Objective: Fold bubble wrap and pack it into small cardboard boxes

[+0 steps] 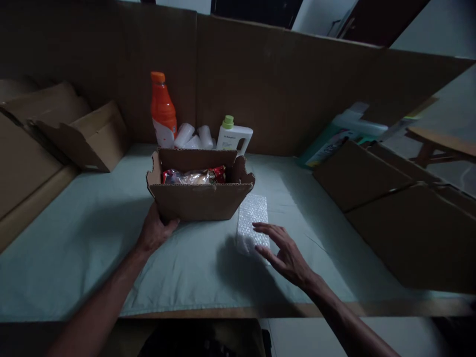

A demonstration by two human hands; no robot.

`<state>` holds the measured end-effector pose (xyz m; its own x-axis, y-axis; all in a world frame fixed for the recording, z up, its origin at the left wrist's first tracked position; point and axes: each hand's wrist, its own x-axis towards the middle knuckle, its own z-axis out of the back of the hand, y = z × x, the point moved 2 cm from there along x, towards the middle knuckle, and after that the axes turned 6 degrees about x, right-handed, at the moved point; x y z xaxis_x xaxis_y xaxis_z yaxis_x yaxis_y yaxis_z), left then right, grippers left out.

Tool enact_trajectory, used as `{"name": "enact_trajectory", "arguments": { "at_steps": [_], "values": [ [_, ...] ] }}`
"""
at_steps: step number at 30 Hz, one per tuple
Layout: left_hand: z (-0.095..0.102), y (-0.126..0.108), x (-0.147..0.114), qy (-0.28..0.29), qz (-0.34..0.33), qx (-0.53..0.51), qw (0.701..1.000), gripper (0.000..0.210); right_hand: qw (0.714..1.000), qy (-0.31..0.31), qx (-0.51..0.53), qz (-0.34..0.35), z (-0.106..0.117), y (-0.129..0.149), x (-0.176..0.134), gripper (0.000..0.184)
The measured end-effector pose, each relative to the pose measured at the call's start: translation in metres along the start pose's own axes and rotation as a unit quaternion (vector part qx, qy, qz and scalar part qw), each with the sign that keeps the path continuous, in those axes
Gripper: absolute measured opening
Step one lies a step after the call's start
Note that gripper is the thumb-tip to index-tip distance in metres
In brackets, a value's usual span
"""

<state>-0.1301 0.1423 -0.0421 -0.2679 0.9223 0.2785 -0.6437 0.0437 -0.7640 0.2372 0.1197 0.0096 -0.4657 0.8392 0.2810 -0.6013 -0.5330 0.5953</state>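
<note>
An open cardboard box is in the middle of the head view, with shiny red-and-clear packets showing inside. My left hand grips the lower left corner of this box, its thumb on the front face and the other fingers hidden by the side. To the right of the box lies a flat piece of bubble wrap on the cloth. Over its near right edge is my right hand, fingers apart and holding nothing. Whether it touches the wrap I cannot tell.
Behind the box stand an orange bottle, clear rolled wraps and a white jug with a green cap. Cardboard boxes are at the left, with more cardboard and a teal container at the right. A cardboard wall closes the back.
</note>
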Motion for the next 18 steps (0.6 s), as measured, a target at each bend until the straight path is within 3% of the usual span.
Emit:
{"name": "enact_trajectory", "arguments": {
  "at_steps": [4, 8, 12, 15, 18],
  "values": [
    [0.009, -0.001, -0.001, -0.034, -0.028, 0.064, 0.997, 0.047, 0.990, -0.029, 0.105, -0.085, -0.009, -0.002, 0.047, 0.047],
    [0.011, -0.002, 0.000, -0.056, -0.027, 0.104, 0.993, 0.037, 0.981, -0.019, 0.174, -0.083, -0.041, -0.012, 0.083, 0.054],
    [0.004, -0.001, 0.006, -0.063, -0.018, 0.086, 0.994, 0.030, 0.979, -0.043, 0.182, -0.085, -0.063, -0.015, 0.098, 0.051],
    [-0.001, -0.001, 0.010, -0.062, -0.004, 0.064, 0.996, 0.033, 0.981, -0.040, 0.166, -0.087, -0.065, -0.015, 0.105, 0.052],
    [0.000, -0.003, 0.008, -0.050, 0.021, 0.028, 0.998, 0.050, 0.990, -0.035, 0.117, -0.076, -0.049, -0.016, 0.097, 0.052]
  ]
}}
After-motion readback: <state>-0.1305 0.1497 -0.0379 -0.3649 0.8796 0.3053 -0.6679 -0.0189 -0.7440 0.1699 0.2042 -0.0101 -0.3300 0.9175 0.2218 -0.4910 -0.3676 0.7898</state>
